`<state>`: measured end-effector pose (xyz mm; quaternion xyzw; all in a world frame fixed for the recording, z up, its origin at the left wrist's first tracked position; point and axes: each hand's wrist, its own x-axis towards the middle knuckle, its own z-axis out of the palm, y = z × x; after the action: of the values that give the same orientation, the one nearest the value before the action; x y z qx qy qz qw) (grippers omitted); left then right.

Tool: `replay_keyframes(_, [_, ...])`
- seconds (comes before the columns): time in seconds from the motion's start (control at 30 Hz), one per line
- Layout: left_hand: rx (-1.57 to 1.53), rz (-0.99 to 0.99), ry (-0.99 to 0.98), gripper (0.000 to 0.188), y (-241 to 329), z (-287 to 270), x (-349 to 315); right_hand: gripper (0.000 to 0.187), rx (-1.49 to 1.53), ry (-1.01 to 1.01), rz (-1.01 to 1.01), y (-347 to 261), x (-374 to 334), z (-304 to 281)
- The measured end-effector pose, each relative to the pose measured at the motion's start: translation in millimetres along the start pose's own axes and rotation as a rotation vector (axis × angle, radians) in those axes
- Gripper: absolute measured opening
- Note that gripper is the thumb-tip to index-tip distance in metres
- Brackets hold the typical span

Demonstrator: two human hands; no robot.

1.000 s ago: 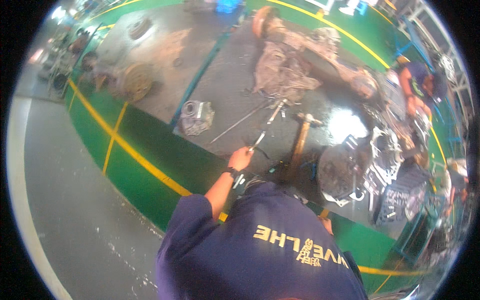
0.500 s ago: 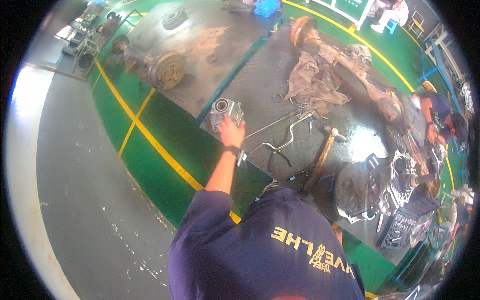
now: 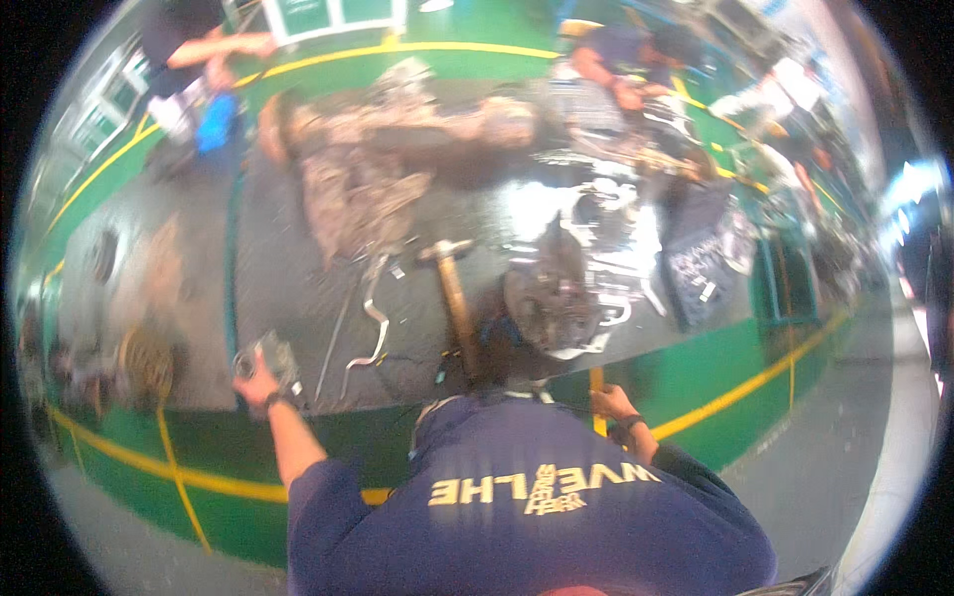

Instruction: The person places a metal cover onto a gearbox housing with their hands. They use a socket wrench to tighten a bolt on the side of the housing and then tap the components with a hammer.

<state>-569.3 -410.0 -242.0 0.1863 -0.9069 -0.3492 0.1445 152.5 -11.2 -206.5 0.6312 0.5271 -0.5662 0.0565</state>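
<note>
Metal housing (image 3: 279, 360) near worktop (image 3: 298, 268) edge; hands (image 3: 256, 385) well apart

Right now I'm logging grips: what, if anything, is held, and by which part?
The left hand is on the grey metal housing's near left side; blur hides whether it grips. Nothing can be made out in the right hand.

The person shows two hands, one left hand (image 3: 256, 383) and one right hand (image 3: 615, 401), and two dark wristbands (image 3: 273, 399). There are one metal housing (image 3: 280, 360), one hammer (image 3: 454, 288), one bent bar (image 3: 379, 323), one straight rod (image 3: 339, 333), one cloth heap (image 3: 358, 204) and one blue bundle (image 3: 215, 124). At least two co-workers (image 3: 621, 55) appear; blur hides the exact number.
</note>
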Motion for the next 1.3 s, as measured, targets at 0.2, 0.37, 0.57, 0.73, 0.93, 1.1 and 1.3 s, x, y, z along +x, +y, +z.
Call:
replay_keyframes(0.2, [0.045, -0.006, -0.046, 0.109, -9.8, 7.5, 2.8, 0.024, 0.121, 0.612, -0.745, -196.3, -45.3, -87.3])
replay_keyframes(0.37, [-0.150, 0.083, 0.011, 0.093, 17.3, -17.4, -14.9, 0.032, 0.113, 0.428, -1.059, -381.4, -103.0, -109.0])
replay_keyframes(0.57, [-0.478, 0.117, -0.122, 0.060, 89.2, -69.2, -61.8, 0.034, 0.215, 0.304, -1.186, -440.5, -48.3, -74.0])
replay_keyframes(0.73, [-0.728, 0.135, -0.258, 0.047, 136.6, -105.1, -104.4, 0.021, 0.139, 0.390, -1.229, -439.5, -30.9, -80.2])
replay_keyframes(0.93, [-0.930, 0.102, -0.390, 0.046, 167.2, -113.6, -161.9, 0.023, 0.155, 0.436, -1.153, -434.3, -47.3, -73.4])
replay_keyframes(1.1, [-1.053, 0.053, -0.559, 0.049, 200.6, -134.9, -198.8, 0.018, 0.251, 0.433, -1.215, -409.7, -61.4, -75.3])
replay_keyframes(1.3, [-1.070, 0.182, -0.690, 0.055, 248.0, -156.5, -231.5, 0.013, 0.358, 0.449, -1.185, -356.8, -118.0, -83.0])
